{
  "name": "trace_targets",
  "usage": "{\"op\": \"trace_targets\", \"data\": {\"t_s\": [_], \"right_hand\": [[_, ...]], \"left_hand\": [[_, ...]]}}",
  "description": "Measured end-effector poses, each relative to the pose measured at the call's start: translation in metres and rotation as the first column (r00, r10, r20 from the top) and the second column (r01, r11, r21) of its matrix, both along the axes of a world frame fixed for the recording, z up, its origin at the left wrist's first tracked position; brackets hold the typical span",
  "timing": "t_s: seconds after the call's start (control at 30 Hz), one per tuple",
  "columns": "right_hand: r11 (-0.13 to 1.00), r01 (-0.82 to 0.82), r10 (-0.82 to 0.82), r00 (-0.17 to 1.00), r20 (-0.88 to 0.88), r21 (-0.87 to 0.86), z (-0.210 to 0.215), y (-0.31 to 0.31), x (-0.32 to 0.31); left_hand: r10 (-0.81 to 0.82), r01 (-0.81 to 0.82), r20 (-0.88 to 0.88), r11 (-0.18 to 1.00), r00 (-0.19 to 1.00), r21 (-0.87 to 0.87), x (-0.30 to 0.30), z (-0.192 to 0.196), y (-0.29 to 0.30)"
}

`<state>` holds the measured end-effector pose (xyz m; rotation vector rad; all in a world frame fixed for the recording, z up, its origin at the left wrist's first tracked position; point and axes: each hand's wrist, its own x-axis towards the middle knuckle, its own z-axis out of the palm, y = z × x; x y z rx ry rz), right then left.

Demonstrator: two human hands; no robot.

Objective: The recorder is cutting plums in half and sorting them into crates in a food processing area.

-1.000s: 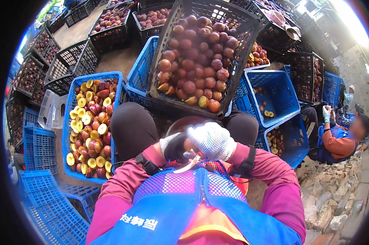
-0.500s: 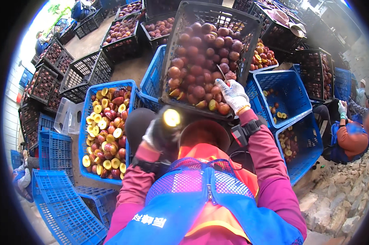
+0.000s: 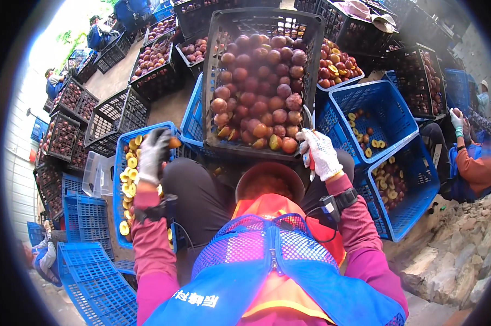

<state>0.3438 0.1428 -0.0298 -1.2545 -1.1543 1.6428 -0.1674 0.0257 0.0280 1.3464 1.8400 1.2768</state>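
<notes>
My right hand point(image 3: 321, 155), in a white knit glove, is closed around a small knife with a red-orange handle and a thin curved blade point(image 3: 309, 116). It is at the near right corner of a black crate point(image 3: 208, 122) full of whole plums point(image 3: 259, 92). My left hand point(image 3: 154, 155), in a greyed glove, is over a blue crate point(image 3: 116, 182) of halved plums point(image 3: 130, 175). An orange-red piece of plum point(image 3: 174, 142) shows beside its fingers. Motion blurs that hand, so I cannot make out whether the piece is gripped.
Blue crates point(image 3: 374, 87) on the right hold scattered plum halves. Behind stand black crates of plums point(image 3: 153, 60). An empty black crate point(image 3: 117, 117) and a clear plastic bin point(image 3: 97, 173) are at left. A co-worker point(image 3: 476, 157) sits at far right, beside rubble stones point(image 3: 452, 271).
My left hand has swung left from my lap, where a cut plum half showed, to over the blue crate. My right hand has drawn back slightly from the plums with the knife.
</notes>
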Motion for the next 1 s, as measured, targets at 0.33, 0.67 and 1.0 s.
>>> {"op": "trace_targets", "data": {"t_s": [0.33, 0.67, 1.0], "right_hand": [[0.988, -0.032, 0.022, 0.998, 0.066, 0.154, -0.052, 0.014, 0.028], [0.895, -0.134, 0.027, 0.968, 0.249, 0.425, -0.093, 0.028, 0.046], [0.978, -0.139, 0.1, 0.968, 0.229, 0.158, -0.051, 0.019, 0.015]], "left_hand": [[-0.44, 0.21, -0.718, 0.896, 0.54, -0.391, 0.223, -0.086, 0.161], [-0.139, 0.066, -0.617, 0.988, 0.774, -0.14, 0.202, -0.052, 0.139], [-0.004, -0.477, -0.848, 0.825, 0.531, -0.303, -0.012, 0.024, 0.006]]}}
